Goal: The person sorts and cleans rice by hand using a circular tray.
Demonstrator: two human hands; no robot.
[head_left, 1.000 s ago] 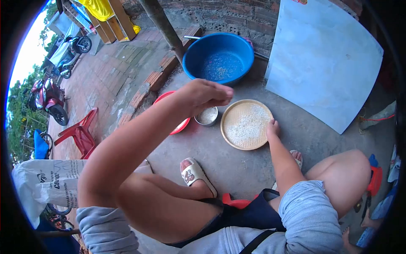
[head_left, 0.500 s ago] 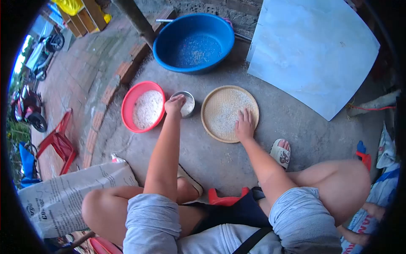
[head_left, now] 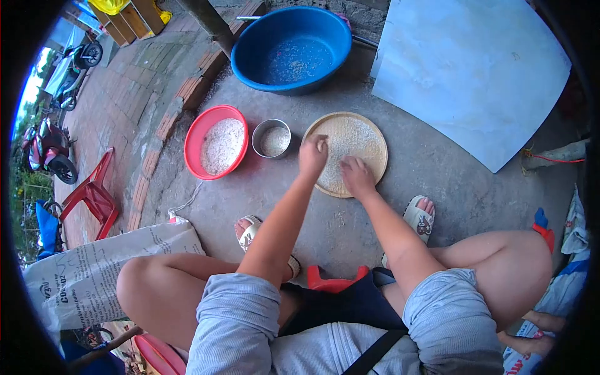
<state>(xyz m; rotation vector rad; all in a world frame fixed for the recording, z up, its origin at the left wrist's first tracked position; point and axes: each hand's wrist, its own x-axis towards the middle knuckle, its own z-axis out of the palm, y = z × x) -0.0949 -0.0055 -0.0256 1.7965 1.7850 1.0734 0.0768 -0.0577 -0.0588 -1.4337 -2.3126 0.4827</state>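
Observation:
A round woven bamboo tray [head_left: 380,164] lies on the concrete, with pale grains like rice [head_left: 350,140] spread over it. My left hand [head_left: 314,156] is over the tray's left side with its fingers curled closed; whatever they hold is hidden. On the grains near the front rim, my right hand [head_left: 357,177] rests with its fingers apart. Left of the tray stands a small metal bowl [head_left: 256,142] with some grain inside. Beside that sits a red plastic basin [head_left: 189,149] holding a heap of whitish grain.
Behind these is a large blue tub [head_left: 290,81] with scattered grains inside. A pale sheet [head_left: 469,75] lies at the back right. A red stool [head_left: 331,282] is beneath me, and a printed sack [head_left: 119,275] lies at left. Another person's feet [head_left: 534,340] show at lower right.
My left hand has moved right from the metal bowl to the tray. My right hand has shifted slightly toward the tray's middle, its fingers less stretched. The camera view has tilted a little.

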